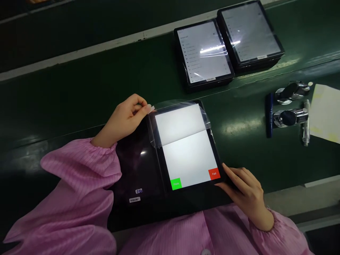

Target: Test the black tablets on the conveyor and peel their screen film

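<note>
A tablet (190,156) with a lit white screen lies in front of me, a green "Pass" box and a red "Fail" box along its lower edge. Clear protective film (180,132) covers its upper part, and the film's lower edge runs across the screen. My left hand (130,115) pinches a small white tab at the film's upper left corner. At the lower right corner, my right hand (244,187) grips the tablet's edge between thumb and fingers. Just left of it lies a dark tablet (140,166) with two small labels, partly under my left sleeve.
Two stacks of tablets, a left one (204,53) and a right one (252,32), stand at the back right. Farther right on the green bench (244,141) are two metal stamp-like tools (289,117), a dark blue pen (269,115), a clear pen (306,124) and paper (325,113).
</note>
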Demonstrator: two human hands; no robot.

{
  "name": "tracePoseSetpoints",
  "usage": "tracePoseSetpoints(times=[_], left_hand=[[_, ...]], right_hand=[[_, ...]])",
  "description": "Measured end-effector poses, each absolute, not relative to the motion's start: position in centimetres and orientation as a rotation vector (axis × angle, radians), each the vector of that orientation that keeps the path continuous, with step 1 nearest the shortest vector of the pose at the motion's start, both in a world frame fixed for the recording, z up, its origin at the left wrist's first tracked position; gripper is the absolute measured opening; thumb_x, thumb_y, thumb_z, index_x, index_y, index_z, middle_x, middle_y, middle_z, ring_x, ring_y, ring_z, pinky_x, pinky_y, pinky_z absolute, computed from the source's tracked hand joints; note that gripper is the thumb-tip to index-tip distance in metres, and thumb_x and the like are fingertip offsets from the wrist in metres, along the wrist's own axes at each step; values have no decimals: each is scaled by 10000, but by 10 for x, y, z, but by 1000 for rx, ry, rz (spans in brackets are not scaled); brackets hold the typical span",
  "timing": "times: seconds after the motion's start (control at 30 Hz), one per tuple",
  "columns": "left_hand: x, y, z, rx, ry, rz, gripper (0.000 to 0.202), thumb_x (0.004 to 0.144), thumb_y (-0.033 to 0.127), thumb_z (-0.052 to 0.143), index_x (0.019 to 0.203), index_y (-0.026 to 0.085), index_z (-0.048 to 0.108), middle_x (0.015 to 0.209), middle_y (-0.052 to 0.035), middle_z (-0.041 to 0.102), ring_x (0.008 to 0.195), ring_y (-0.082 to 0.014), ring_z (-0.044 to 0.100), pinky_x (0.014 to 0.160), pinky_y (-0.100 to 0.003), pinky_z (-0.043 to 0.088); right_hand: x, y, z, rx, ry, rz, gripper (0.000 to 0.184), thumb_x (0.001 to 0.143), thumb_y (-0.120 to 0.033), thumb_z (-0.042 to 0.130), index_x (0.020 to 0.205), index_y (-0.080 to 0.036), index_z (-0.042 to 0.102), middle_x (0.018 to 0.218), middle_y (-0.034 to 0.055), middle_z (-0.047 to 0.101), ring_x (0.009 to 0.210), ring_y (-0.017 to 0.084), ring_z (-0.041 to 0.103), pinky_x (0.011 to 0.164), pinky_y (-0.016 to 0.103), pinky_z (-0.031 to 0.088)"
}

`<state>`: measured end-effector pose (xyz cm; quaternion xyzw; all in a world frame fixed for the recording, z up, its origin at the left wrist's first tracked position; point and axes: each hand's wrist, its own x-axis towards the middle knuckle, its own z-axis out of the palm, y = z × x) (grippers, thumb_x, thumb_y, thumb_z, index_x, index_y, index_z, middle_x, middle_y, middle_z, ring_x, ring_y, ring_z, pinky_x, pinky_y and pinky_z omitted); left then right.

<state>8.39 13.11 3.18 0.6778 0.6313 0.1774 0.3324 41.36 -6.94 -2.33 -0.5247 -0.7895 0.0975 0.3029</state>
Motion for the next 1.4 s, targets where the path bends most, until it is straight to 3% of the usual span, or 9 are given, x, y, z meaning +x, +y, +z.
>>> tracePoseSetpoints(times=[0.13, 0.33, 0.63, 0.8, 0.97, 1.1, 1.2, 1.3, 1.4], left_hand=[[83, 129, 32, 1748, 1587, 533, 208, 917, 427, 583, 877, 229, 532, 735, -35, 726, 794, -232, 728, 564, -267, 419], [81, 129, 26, 1764, 1540, 608, 223, 925, 436, 609, 864, 238, 525, 694, -17, 740, 669, -186, 706, 493, -241, 396], [74, 134, 42, 1796, 1429, 810, 133, 982, 300, 620, 909, 222, 541, 832, 4, 781, 918, -174, 780, 764, -257, 587], [71, 124, 81, 1953, 1411, 1044, 122, 997, 179, 625, 901, 200, 551, 684, 66, 731, 695, -92, 739, 713, -207, 573], [69, 91, 104, 1910, 1318, 1122, 132, 1017, 171, 604, 901, 212, 557, 683, 74, 673, 734, -101, 758, 660, -192, 581], [72, 48, 95, 1827, 1051, 958, 96, 1078, 310, 538, 1013, 249, 574, 944, 18, 778, 856, -132, 777, 700, -225, 610], [91, 9, 70, 2018, 776, 589, 372, 1114, 480, 351, 1041, 222, 608, 1028, -28, 799, 828, -161, 762, 780, -317, 614], [113, -20, 43, 2312, 872, 547, 417, 1119, 431, 352, 1005, 159, 647, 1029, -78, 798, 869, -206, 763, 840, -383, 604], [107, -26, 39, 2433, 903, 613, 369, 1109, 418, 410, 1057, 161, 671, 1010, -52, 806, 954, -201, 770, 953, -387, 599]], right_hand=[[419, -62, -19, -1353, -2119, 355, 609, 998, -334, 704, 1563, -232, 500, 862, 47, 719, 655, 156, 613, 577, 280, 534], [422, -57, -18, -1292, -2109, 451, 526, 995, -305, 711, 1497, -225, 580, 784, 19, 672, 585, 137, 589, 513, 265, 507], [444, -21, 15, -1210, -2183, 758, 400, 1030, -458, 629, 1390, -285, 643, 834, -5, 724, 656, 139, 703, 579, 236, 579], [413, 13, 32, -1102, -2321, 412, 137, 1048, -331, 629, 1072, -207, 682, 808, 22, 670, 653, 143, 629, 581, 269, 497], [387, 50, 18, -1048, -2420, 171, 367, 1049, -539, 566, 900, -206, 597, 698, 20, 630, 585, 168, 562, 553, 310, 416], [391, 80, 27, -1435, -2047, 822, 538, 1052, -643, 458, 1336, -198, 565, 698, -6, 678, 457, 152, 547, 481, 296, 426], [388, 96, 36, -1471, -2027, 1257, 699, 1030, -751, 308, 1110, -192, 720, 694, 27, 705, 462, 158, 589, 480, 301, 456], [371, 97, 34, -1422, -2282, 952, 684, 1082, -638, 342, 708, -193, 702, 587, 30, 631, 473, 143, 564, 500, 290, 408], [347, 70, 27, -1045, -2520, 266, 531, 1122, -344, 430, 671, -174, 653, 607, 26, 589, 512, 138, 527, 514, 311, 342]])
